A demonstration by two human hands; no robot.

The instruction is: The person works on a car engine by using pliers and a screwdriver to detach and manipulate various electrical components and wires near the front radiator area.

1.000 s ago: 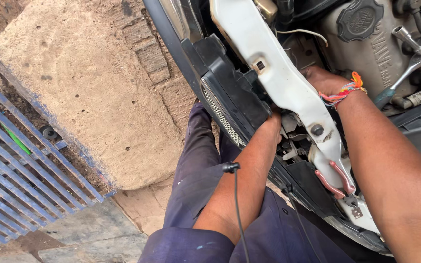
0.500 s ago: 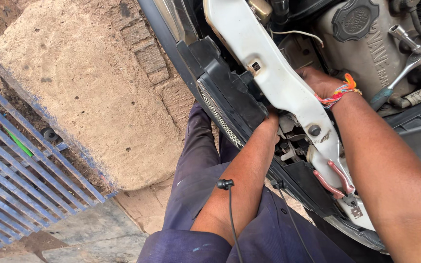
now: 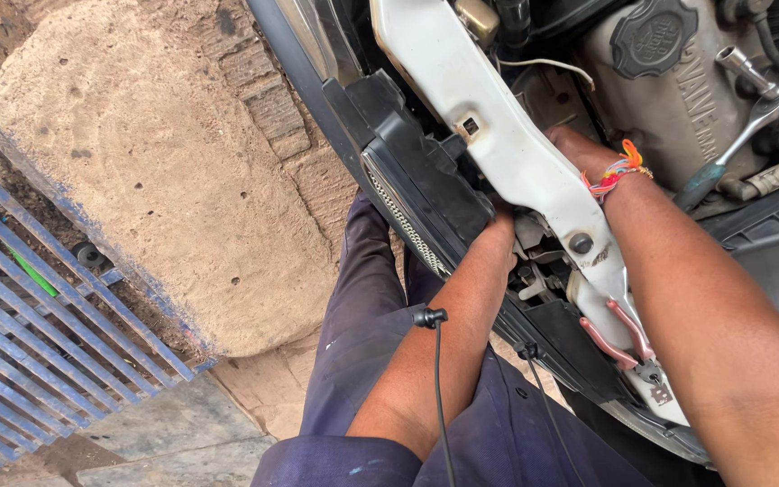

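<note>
Both my arms reach into the front of a car, behind a white metal crossbar (image 3: 498, 135). My left hand (image 3: 500, 227) goes in under the bar beside the black radiator shroud (image 3: 416, 171); its fingers are hidden. My right hand (image 3: 568, 144), with an orange thread band (image 3: 619, 169) at the wrist, passes behind the bar from above, and only the back of it shows. What either hand touches is hidden. Red-handled pliers (image 3: 622, 338) lie on the lower end of the bar, close to my right forearm.
A ratchet wrench (image 3: 762, 97) rests on the engine cover next to a black filler cap (image 3: 655, 36). A thin black cable (image 3: 436, 379) hangs in front of my blue trousers. A concrete slab (image 3: 146, 171) and a blue metal grate (image 3: 20, 334) lie on the ground at left.
The view has shifted a little and the hanging cable has swung. Both arms stay in the same place behind the white bar.
</note>
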